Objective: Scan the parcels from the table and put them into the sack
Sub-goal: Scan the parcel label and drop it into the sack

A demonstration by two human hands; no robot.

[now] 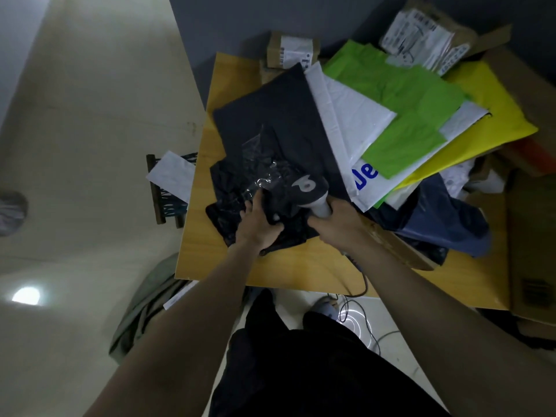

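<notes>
A crumpled black plastic parcel [231, 188] lies at the near left of the wooden table [210, 260]. My left hand [258, 227] grips its near edge. My right hand [337, 224] holds the grey handle of a barcode scanner [307, 191], whose dark head hangs over that parcel. Behind it lies a flat black mailer [270, 115]. Further right are piled a white mailer with blue letters [352, 115], a green one [400, 94] and a yellow one [493, 115]. A greenish sack [144, 308] lies on the floor left of the table.
Cardboard boxes [290, 49] stand at the table's far edge and along the right side [529, 236]. A dark blue bag [445, 215] lies at the right. A white parcel rests on a small rack [168, 188] left of the table. Cables [358, 314] trail on the floor.
</notes>
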